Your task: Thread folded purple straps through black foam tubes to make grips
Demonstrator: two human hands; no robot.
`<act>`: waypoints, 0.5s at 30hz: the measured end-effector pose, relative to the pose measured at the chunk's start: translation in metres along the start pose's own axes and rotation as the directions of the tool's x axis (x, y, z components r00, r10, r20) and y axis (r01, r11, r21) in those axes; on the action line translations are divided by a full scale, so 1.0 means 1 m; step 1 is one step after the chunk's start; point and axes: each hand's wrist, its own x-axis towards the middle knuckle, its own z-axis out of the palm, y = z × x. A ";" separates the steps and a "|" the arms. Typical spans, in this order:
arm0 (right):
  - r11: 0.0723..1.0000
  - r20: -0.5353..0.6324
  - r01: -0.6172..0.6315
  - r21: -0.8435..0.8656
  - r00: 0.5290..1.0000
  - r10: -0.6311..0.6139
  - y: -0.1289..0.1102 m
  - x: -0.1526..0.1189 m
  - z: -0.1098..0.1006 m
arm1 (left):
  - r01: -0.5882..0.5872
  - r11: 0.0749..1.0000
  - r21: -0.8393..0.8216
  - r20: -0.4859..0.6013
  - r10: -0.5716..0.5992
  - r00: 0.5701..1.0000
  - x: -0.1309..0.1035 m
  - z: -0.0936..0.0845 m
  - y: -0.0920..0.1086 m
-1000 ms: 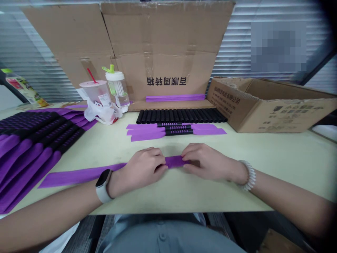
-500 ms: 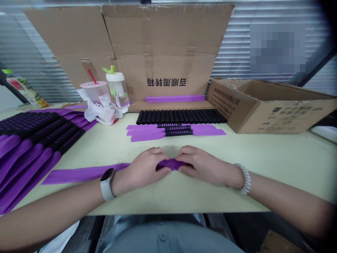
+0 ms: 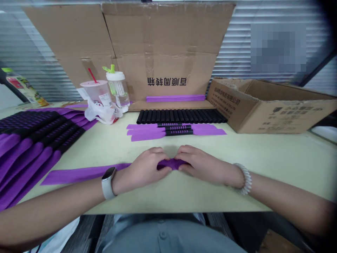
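Note:
A long purple strip [image 3: 84, 175] lies across the near part of the table, its flat tail running out to the left under my left wrist. Its middle is bunched into fine pleats between my two hands. My left hand [image 3: 147, 168] pinches the pleated part from the left, thumb in front and fingers behind. From the right, my right hand [image 3: 201, 165] grips the same pleats, with a small gap between the hands. Just beyond them lie several purple strips with slotted black sleeves [image 3: 179, 132]. Behind these is a row of black tubes [image 3: 181, 116].
Many sleeved purple strips [image 3: 39, 147] are piled at the left. A pink cup [image 3: 96, 93], a water bottle [image 3: 117, 88] and a drink bottle [image 3: 25, 88] stand behind. An open cardboard box [image 3: 284, 116] sits at the right, and flat purple strips [image 3: 175, 98] lie against upright cardboard [image 3: 168, 42].
Hardly anything differs. Both hands keep their hold on the pleated strip, and the view has shifted very slightly.

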 end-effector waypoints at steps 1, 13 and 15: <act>1.000 0.003 -0.002 -0.003 1.000 0.002 0.000 0.000 0.000 | 0.000 1.000 0.002 -0.004 0.000 1.000 0.000 0.000 0.000; 0.999 -0.006 0.028 -0.040 1.000 -0.028 0.002 0.001 0.003 | -0.009 1.000 -0.007 -0.021 0.009 1.000 0.000 0.003 0.000; 0.998 -0.014 0.035 -0.056 0.999 -0.036 0.002 0.001 0.004 | -0.007 1.000 -0.006 -0.023 0.006 1.000 0.000 0.004 0.000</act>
